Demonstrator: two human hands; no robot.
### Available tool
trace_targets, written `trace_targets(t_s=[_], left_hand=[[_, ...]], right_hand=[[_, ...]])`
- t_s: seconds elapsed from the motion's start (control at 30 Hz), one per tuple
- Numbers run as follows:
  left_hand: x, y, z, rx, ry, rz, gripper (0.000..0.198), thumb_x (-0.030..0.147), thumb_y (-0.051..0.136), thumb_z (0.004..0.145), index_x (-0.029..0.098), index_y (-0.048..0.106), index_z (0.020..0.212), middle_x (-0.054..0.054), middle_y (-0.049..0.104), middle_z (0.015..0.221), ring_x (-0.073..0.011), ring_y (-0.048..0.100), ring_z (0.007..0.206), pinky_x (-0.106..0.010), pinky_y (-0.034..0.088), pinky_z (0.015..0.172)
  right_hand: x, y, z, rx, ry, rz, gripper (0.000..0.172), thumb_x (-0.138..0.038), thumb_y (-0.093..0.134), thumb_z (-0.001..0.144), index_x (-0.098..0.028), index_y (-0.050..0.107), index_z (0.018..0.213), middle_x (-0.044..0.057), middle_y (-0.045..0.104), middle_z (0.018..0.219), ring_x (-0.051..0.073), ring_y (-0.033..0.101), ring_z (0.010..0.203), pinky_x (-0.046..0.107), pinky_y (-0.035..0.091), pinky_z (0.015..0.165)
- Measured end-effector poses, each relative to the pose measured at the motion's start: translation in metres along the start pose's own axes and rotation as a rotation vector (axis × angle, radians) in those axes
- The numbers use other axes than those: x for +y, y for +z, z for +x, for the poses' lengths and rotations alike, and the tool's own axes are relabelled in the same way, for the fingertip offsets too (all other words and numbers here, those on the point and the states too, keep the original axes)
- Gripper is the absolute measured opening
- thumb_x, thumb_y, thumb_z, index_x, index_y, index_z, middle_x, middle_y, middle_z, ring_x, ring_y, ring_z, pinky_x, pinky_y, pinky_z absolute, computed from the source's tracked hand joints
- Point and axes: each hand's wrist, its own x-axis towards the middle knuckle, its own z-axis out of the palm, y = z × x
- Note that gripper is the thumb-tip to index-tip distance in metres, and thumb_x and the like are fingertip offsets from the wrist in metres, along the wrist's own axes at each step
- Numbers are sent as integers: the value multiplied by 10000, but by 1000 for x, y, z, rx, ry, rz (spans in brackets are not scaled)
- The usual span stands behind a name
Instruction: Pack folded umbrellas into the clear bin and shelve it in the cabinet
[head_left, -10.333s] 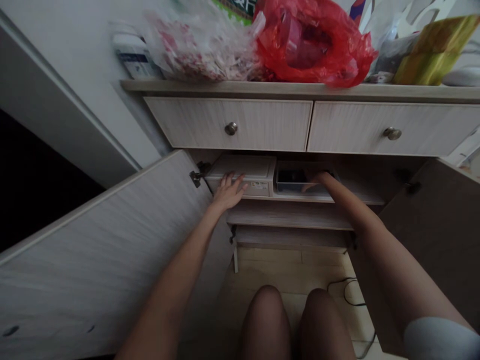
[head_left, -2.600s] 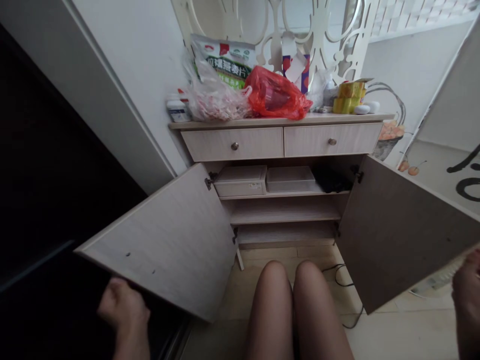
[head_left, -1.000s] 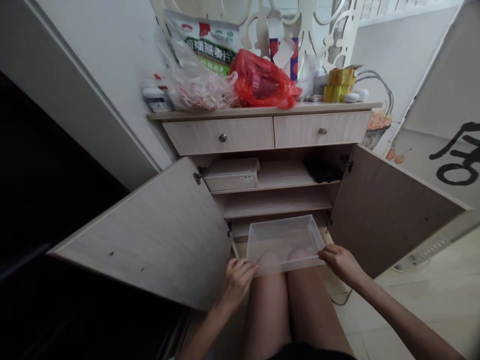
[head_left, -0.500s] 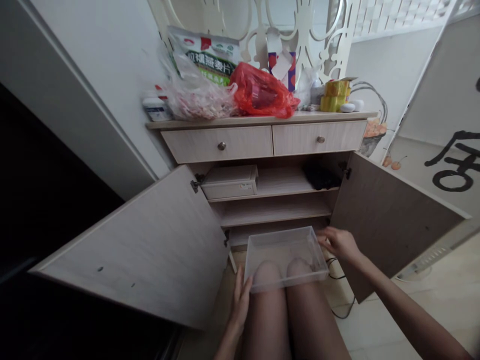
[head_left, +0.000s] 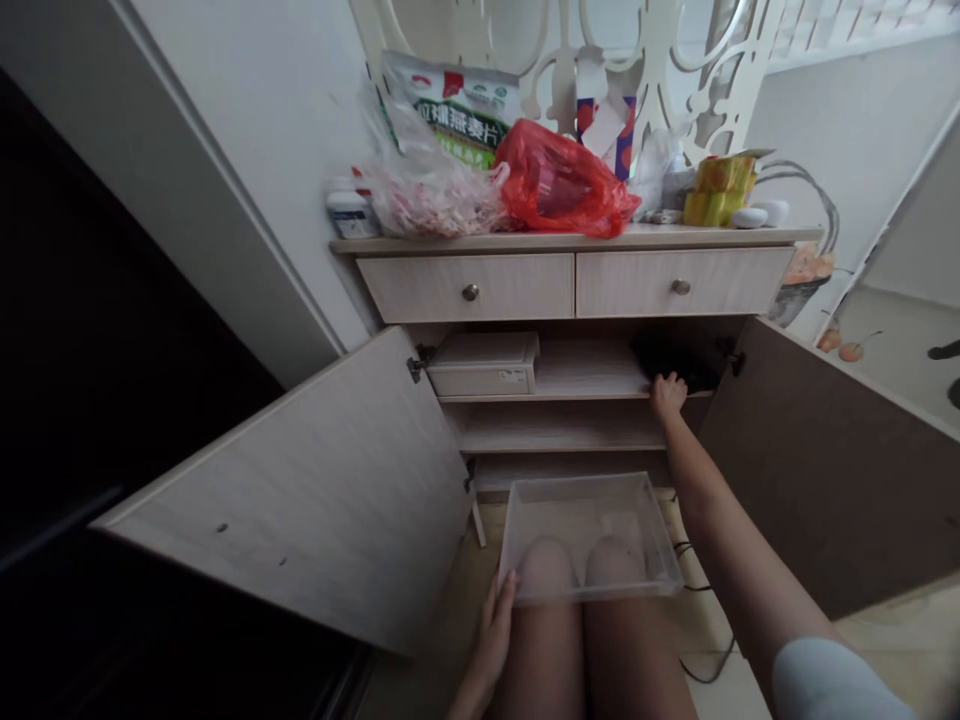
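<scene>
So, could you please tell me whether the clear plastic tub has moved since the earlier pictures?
Yes: the clear plastic tub has come down toward the camera, from beside the white box on the shelf to below the shelves, over the knees.

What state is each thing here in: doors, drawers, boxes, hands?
Left cabinet door: open
Right cabinet door: open
Left drawer: shut
Right drawer: shut
Lidded storage box: closed, on shelf
Clear plastic tray: over the knees
Left hand: open, against tray
Right hand: at shelf edge, by black bundle
</scene>
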Motion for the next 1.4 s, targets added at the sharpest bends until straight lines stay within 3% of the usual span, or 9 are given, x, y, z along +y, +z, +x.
trace_targets(t_s=[0.1, 0.23, 0.37, 0.47, 0.67, 0.83, 1.0, 1.27, 1.4], left_hand=[[0, -2, 1, -23, -22, -4, 697, 739, 593, 648, 161, 690, 1025, -167, 711, 1192, -348, 558, 1284, -468, 346, 1170], [3, -3, 1, -35, 3, 10, 739, 797, 593, 607, 164, 704, 971, -182, 708, 1189, -361, 569, 1265, -462, 370, 1150], [8, -1, -1, -18, 16, 2, 690, 786, 601, 624, 182, 707, 941, -160, 723, 1147, -362, 583, 1241, -476, 397, 1121], [12, 0, -2, -27, 17, 10, 715, 813, 582, 617, 184, 710, 932, -154, 731, 1128, -355, 607, 1203, -464, 413, 1105], [10, 1, -1, -51, 36, 34, 778, 844, 517, 642, 165, 713, 967, -173, 727, 1125, -340, 621, 1187, -447, 423, 1099], [7, 1, -1, -78, 86, 2, 710, 787, 566, 686, 172, 717, 1006, -156, 733, 1121, -345, 632, 1166, -484, 407, 1104], [6, 4, 0, -59, 119, -43, 762, 751, 603, 691, 178, 674, 1189, -146, 640, 1341, -323, 517, 1332, -457, 319, 1170], [13, 3, -6, -113, 133, -45, 667, 693, 595, 730, 169, 705, 1127, -145, 701, 1231, -329, 536, 1304, -471, 332, 1163], [20, 0, -11, -134, 130, -61, 669, 678, 613, 708, 154, 713, 1111, -152, 695, 1241, -323, 528, 1314, -451, 321, 1172]], right_hand=[[1, 5, 0, 29, 44, 177, 383, -98, 421, 932, -121, 614, 1262, 254, 553, 1258, 312, 567, 1136, 416, 426, 920], [9, -7, 7, 10, 245, 684, 425, -104, 578, 837, -121, 603, 1261, 227, 555, 1293, 306, 580, 1165, 424, 449, 984], [21, -23, 2, -54, 359, 885, 376, -200, 653, 814, -128, 638, 1182, 137, 688, 1038, 219, 680, 908, 331, 563, 814], [38, -33, -24, -143, 374, 1041, 334, -223, 671, 814, -159, 651, 1141, 68, 717, 868, 162, 673, 700, 274, 582, 641], [83, -58, -109, -520, 226, 1529, 401, -248, 840, 638, -207, 678, 1003, 43, 722, 870, 155, 665, 691, 233, 558, 581], [97, -79, -163, -735, 28, 1409, 502, -388, 903, 544, -204, 691, 961, 45, 711, 913, 143, 646, 707, 233, 533, 619], [82, -77, -187, -791, -179, 1200, 509, -478, 837, 601, -163, 685, 970, 27, 684, 837, 131, 606, 690, 245, 493, 641], [54, -39, -197, -511, -648, 828, 214, -270, 654, 765, -189, 693, 959, 55, 697, 948, 188, 634, 846, 305, 493, 776], [46, -30, -201, -355, -788, 590, 277, -106, 586, 767, -220, 698, 993, 62, 671, 1025, 190, 627, 914, 304, 494, 809]])
